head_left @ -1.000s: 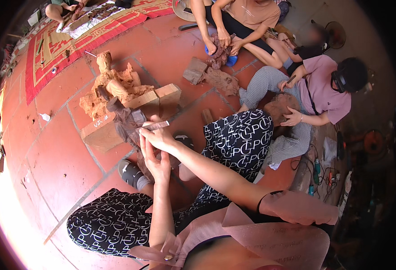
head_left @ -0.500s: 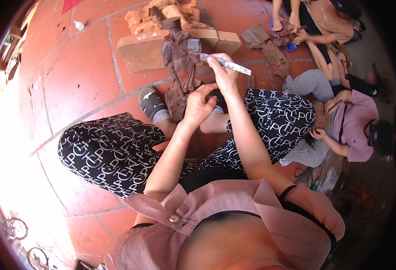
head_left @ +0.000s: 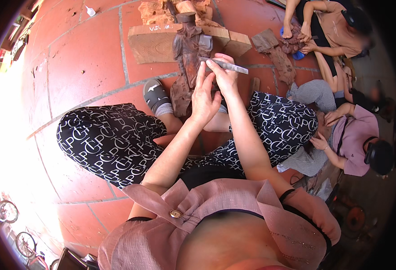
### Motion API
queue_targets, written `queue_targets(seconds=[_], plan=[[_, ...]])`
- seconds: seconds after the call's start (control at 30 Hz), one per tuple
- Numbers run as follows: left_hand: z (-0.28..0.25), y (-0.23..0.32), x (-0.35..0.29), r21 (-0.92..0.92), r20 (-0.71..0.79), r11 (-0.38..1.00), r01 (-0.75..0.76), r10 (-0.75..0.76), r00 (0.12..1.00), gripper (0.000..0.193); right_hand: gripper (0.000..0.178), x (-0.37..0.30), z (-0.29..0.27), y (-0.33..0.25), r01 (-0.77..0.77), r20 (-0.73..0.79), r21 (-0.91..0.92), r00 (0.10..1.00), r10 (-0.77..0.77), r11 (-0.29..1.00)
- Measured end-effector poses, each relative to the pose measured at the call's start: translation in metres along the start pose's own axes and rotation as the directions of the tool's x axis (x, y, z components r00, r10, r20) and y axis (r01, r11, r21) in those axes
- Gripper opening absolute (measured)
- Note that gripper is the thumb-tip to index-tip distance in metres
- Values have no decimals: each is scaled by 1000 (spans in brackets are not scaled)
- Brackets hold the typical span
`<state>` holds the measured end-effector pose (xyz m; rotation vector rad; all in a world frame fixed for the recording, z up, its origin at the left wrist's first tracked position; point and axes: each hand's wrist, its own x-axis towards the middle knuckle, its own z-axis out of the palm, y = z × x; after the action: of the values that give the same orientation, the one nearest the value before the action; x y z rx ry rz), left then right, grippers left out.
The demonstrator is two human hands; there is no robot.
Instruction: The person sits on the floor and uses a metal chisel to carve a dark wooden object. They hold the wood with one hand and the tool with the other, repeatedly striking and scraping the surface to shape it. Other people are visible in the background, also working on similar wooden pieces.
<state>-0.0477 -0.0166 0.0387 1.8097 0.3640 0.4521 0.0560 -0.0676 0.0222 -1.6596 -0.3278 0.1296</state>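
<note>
1. While gripping a grey flat tool [head_left: 235, 68] in the curled right hand [head_left: 226, 82], hid some part of it from view.
2. Held the left hand [head_left: 205, 103] partly open, seemingly empty, two fingers stretched; could not tell if touching the tool or the dark carved figure [head_left: 189, 49].
3. Had this figure upright near the left sandal [head_left: 154, 95], partly covered by the left hand.
4. Saw an orange carving [head_left: 154, 13], cut off above.
5. Could not make out the contents of a small white bottle [head_left: 90, 11].
</note>
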Motion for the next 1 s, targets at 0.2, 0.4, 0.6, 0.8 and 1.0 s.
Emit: queue_targets(seconds=[0.2, 0.4, 0.6, 0.8, 1.0], plan=[[-7, -14, 10, 55, -29, 993, -100, 101, 994, 55, 32, 1, 17, 7, 63, 65, -43, 996, -60, 997], [-3, -17, 12, 56, -9, 977, -204, 204, 979, 63, 10, -3, 15, 2, 113, -10, -89, 993, -115, 990], [-7, -13, 11, 106, -25, 962, -251, 255, 967, 68, 14, 0, 20, 0, 264, 12, -293, 962, -272, 919], [-1, -10, 7, -18, -12, 982, -186, 186, 982, 67, 11, 5, 15, -9, 360, -7, -260, 927, -374, 896], [2, -9, 8, 27, 1, 992, -123, 123, 992, 72, 12, 4, 14, -14, 193, -46, -173, 978, -204, 966]])
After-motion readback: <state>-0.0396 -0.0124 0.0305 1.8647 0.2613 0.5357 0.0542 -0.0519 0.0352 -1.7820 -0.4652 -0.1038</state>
